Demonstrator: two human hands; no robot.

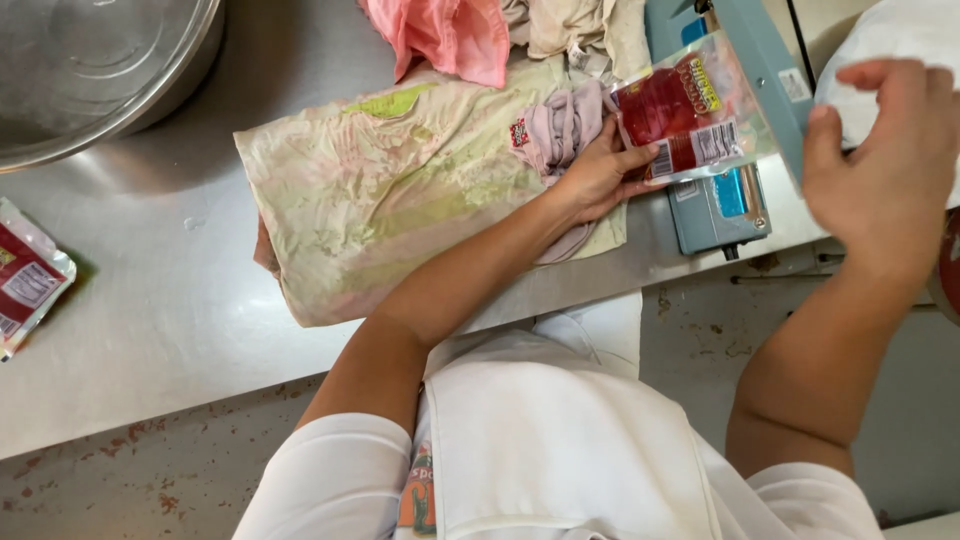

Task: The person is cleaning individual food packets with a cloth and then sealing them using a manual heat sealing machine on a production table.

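A: State the position of the left hand [600,178].

B: The left forearm runs up and to the right across the stained cloth [400,190] on the steel table [160,300]. The hand lies palm down just left of the blue sealing machine [720,200]. Its thumb and fingers pinch the lower left corner of a clear pouch [690,115] with red contents. The wrist is straight and rests on the cloth.

A: Location of the pouch?

B: It lies across the front of the sealing machine, under the raised sealing arm [765,70], tilted with its far end toward the machine.

A: Right hand [880,170]?

B: Raised to the right of the sealing machine, elbow bent, forearm rising steeply. The fingers are curled and spread, with the thumb apart. The fingertips are beside the sealing arm; whether they touch it cannot be determined. The hand holds nothing.

A: Other items?

B: Left of the machine, a pink cloth [450,35] and a pale rag [570,30] lie at the far edge of the stained cloth. Well left of the machine are a metal basin [100,60] and a second red pouch [25,280] at the table's left edge.
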